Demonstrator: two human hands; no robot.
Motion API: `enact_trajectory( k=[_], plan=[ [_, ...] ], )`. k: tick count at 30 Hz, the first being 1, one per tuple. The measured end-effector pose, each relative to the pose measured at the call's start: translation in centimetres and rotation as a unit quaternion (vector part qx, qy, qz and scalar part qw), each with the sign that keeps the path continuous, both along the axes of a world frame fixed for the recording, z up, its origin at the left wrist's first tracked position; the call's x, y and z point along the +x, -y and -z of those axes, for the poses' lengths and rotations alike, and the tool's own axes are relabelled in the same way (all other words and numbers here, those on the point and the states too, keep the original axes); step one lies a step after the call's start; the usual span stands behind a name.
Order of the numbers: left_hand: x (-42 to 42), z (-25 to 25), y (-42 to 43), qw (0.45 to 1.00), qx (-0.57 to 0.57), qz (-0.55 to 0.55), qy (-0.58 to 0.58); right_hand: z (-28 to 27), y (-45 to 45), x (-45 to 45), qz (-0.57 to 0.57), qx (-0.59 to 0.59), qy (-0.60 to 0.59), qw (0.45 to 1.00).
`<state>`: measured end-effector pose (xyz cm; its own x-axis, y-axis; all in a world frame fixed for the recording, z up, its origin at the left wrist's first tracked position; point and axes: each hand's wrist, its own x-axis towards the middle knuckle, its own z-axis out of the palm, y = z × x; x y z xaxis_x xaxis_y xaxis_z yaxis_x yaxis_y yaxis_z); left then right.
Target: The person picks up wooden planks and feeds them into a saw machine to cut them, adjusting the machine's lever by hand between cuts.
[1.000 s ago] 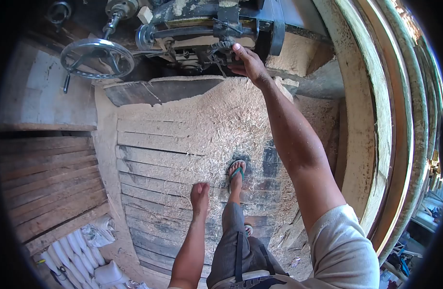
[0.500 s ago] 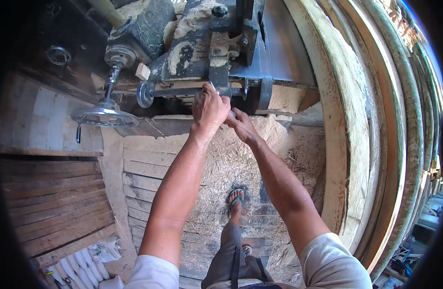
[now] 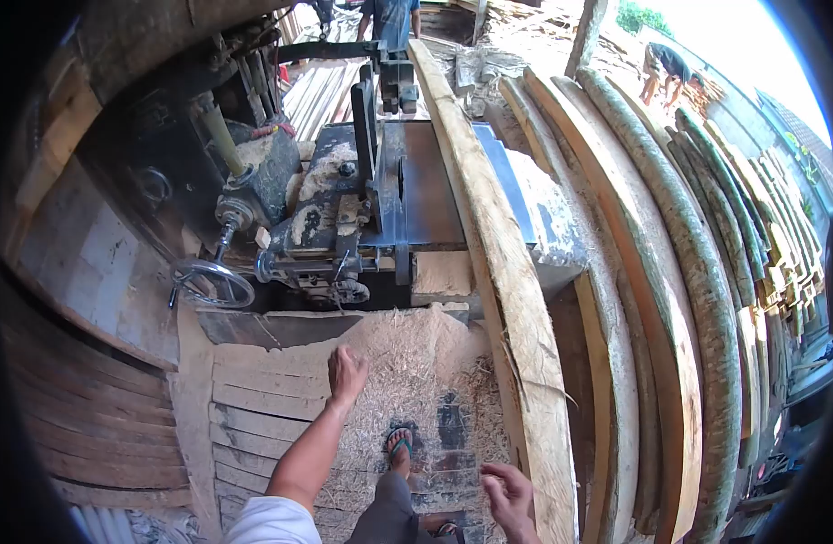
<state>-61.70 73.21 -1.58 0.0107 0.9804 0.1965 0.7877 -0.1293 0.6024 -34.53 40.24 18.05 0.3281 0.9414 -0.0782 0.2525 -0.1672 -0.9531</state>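
My left hand (image 3: 348,372) hangs over the sawdust-covered floor in front of the saw machine, its fingers curled in with nothing visible in them. Low in the view, my right hand (image 3: 507,499) is beside a long rough-sawn plank (image 3: 507,299), its fingers loosely bent and apart. Whether it touches the plank I cannot tell. The plank lies lengthwise along the right part of the machine's metal table (image 3: 426,199). An upright dark fence (image 3: 366,154) stands on that table, above a front rail with a clamp (image 3: 348,290).
A handwheel (image 3: 213,284) juts out at the machine's left. Several timbers and a round log (image 3: 679,245) lie at the right. Sawdust (image 3: 407,340) is heaped below the table. One person (image 3: 391,23) stands behind the machine; another person (image 3: 668,68) bends down at the far right.
Both hands have left the front rail and drawn back toward me, moving apart. My view has tilted up, bringing the long plank and two people into sight.
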Motion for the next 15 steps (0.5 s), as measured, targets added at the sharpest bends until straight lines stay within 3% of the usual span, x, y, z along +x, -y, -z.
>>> enact_trajectory(
  k=[1,2,3,5,6,7,11,12,15],
  plan=[
    [-0.7,2.6,7.1,0.993,-0.113,0.016,0.034,-0.9,6.1,2.1,0.171,0.058,0.046,0.983],
    [-1.0,2.9,14.6,0.970,-0.240,0.029,0.017,0.6,13.0,5.9,0.273,0.051,0.039,0.960],
    [-1.2,3.3,22.3,0.941,-0.337,0.037,0.027,-0.2,19.0,8.9,0.320,-0.009,0.107,0.941],
    [-1.5,3.6,36.6,0.895,-0.432,0.091,0.069,5.0,34.1,14.1,0.285,-0.223,0.069,0.930],
    [-0.7,3.4,42.9,0.883,-0.457,0.081,0.076,6.0,39.3,15.2,0.150,-0.365,0.011,0.919],
    [0.1,3.5,49.0,0.870,-0.481,0.070,0.083,5.7,42.4,15.1,0.150,-0.364,-0.069,0.917],
    [5.3,1.5,65.8,0.747,-0.539,0.352,0.168,4.2,45.7,10.9,0.134,-0.317,-0.393,0.853],
    [6.4,-1.0,69.3,0.740,-0.558,0.336,0.167,4.7,47.2,9.9,0.129,-0.304,-0.472,0.818],
    [9.1,-14.2,75.8,0.732,-0.552,0.316,0.245,10.9,50.7,8.1,0.045,-0.200,-0.419,0.885]
  ],
)
